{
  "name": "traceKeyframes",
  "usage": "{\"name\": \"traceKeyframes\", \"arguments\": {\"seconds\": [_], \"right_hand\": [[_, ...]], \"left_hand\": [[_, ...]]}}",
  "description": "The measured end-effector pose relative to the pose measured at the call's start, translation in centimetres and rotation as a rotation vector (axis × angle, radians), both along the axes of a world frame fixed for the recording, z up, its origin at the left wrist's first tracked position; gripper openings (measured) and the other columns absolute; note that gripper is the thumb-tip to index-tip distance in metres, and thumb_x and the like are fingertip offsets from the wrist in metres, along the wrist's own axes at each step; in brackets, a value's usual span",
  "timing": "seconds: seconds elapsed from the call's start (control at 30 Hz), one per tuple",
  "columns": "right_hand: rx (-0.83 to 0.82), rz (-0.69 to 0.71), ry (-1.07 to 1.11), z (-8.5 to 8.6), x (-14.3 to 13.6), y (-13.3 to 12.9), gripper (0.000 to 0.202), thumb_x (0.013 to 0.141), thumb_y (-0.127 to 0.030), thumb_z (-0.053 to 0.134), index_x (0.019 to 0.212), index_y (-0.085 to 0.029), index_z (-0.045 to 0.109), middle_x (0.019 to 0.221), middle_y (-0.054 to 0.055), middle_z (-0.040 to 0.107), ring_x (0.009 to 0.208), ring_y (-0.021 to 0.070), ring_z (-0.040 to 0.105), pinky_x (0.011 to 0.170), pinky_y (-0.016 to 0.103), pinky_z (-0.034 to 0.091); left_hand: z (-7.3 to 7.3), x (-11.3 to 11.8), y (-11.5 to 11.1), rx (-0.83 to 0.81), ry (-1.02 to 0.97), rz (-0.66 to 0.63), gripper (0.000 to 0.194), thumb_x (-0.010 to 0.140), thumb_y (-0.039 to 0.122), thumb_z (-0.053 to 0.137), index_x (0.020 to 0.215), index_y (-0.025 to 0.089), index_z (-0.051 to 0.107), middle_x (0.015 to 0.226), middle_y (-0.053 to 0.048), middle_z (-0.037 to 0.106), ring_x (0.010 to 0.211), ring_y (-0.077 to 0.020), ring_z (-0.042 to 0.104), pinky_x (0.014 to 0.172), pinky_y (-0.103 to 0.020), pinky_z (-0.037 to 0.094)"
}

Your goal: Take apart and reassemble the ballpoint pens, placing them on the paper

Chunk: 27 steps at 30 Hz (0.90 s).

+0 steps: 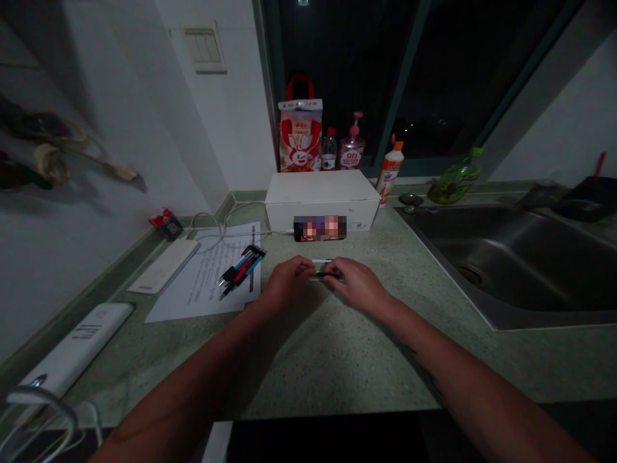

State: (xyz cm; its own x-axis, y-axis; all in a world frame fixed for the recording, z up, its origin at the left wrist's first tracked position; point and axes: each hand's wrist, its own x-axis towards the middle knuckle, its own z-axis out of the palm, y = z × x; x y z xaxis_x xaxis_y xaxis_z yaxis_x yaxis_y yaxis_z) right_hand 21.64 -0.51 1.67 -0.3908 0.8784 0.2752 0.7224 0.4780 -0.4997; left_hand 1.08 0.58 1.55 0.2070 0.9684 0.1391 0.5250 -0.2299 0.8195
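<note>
My left hand (290, 278) and my right hand (357, 281) meet over the green speckled counter (318, 360), fingertips a short way apart. Closed in a pinch, my right fingers grip a thin dark pen-like piece (331, 275) that points toward the left. My left fingers are also pinched together; what they hold is too small and hidden to name. A slim white strip (321, 261) shows just behind the fingertips, and I cannot tell whether it is held. Left of my hands, several pens (242, 269) lie in a bunch on a printed paper sheet (202, 302).
Behind my hands a phone (320, 229) with a cable leans on a white box (322, 188). A white flat box (164, 265) and a white power strip (80, 347) lie left. The sink (520, 257) is right; bottles, including an orange-capped bottle (389, 173), line the window.
</note>
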Motion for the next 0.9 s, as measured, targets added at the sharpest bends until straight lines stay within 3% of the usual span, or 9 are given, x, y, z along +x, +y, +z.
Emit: {"name": "traceKeyframes", "arguments": {"seconds": [0.13, 0.33, 0.53, 0.7, 0.8, 0.9], "right_hand": [[0.070, -0.022, 0.056, 0.13, 0.10, 0.01, 0.007, 0.091, -0.020, 0.068, 0.097, -0.021, 0.065, 0.093, 0.005, 0.069, 0.087, 0.0208, 0.063, 0.074, 0.031, 0.043], [0.125, 0.025, 0.118, 0.27, 0.25, 0.10, 0.008, 0.092, -0.015, 0.066, 0.096, -0.021, 0.064, 0.096, 0.005, 0.066, 0.091, 0.0198, 0.062, 0.077, 0.030, 0.045], [0.137, 0.072, 0.233, 0.06, 0.28, 0.22, 0.008, 0.092, -0.014, 0.067, 0.095, -0.021, 0.066, 0.095, 0.004, 0.067, 0.091, 0.0188, 0.063, 0.078, 0.029, 0.047], [0.024, -0.015, 0.266, 0.25, 0.17, 0.15, 0.004, 0.093, -0.021, 0.067, 0.094, -0.022, 0.070, 0.088, 0.003, 0.072, 0.082, 0.0186, 0.066, 0.075, 0.030, 0.046], [-0.080, -0.043, 0.275, 0.36, 0.11, 0.11, 0.012, 0.097, -0.025, 0.060, 0.092, -0.021, 0.070, 0.075, 0.001, 0.071, 0.073, 0.0177, 0.065, 0.070, 0.029, 0.044], [-0.124, -0.043, 0.312, 0.20, 0.04, 0.13, 0.016, 0.093, -0.026, 0.064, 0.107, -0.021, 0.066, 0.081, 0.001, 0.071, 0.071, 0.0170, 0.064, 0.067, 0.028, 0.044]], "left_hand": [[-0.27, 0.38, 0.04, -0.092, -0.197, -0.020, 0.012, 0.082, 0.028, 0.068, 0.089, 0.019, 0.071, 0.082, -0.004, 0.076, 0.076, -0.0181, 0.069, 0.068, -0.028, 0.053], [-0.72, 0.42, 0.26, -0.164, -0.254, -0.018, 0.018, 0.079, 0.032, 0.069, 0.090, 0.018, 0.074, 0.074, -0.003, 0.074, 0.063, -0.0146, 0.063, 0.059, -0.025, 0.049], [-0.51, 0.59, 0.21, -0.186, -0.296, 0.000, 0.019, 0.076, 0.030, 0.072, 0.089, 0.017, 0.076, 0.076, -0.003, 0.075, 0.064, -0.0145, 0.063, 0.061, -0.025, 0.050], [-0.24, 0.74, 0.03, -0.178, -0.335, -0.002, 0.017, 0.076, 0.029, 0.074, 0.088, 0.017, 0.077, 0.077, -0.003, 0.076, 0.066, -0.0150, 0.065, 0.064, -0.026, 0.051], [-0.18, 0.85, -0.05, -0.147, -0.327, 0.005, 0.018, 0.076, 0.031, 0.077, 0.087, 0.017, 0.078, 0.075, -0.004, 0.076, 0.067, -0.0160, 0.066, 0.064, -0.027, 0.052], [-0.29, 0.87, 0.05, -0.144, -0.337, 0.029, 0.022, 0.075, 0.034, 0.078, 0.087, 0.016, 0.077, 0.074, -0.004, 0.075, 0.066, -0.0166, 0.067, 0.063, -0.027, 0.052]]}}
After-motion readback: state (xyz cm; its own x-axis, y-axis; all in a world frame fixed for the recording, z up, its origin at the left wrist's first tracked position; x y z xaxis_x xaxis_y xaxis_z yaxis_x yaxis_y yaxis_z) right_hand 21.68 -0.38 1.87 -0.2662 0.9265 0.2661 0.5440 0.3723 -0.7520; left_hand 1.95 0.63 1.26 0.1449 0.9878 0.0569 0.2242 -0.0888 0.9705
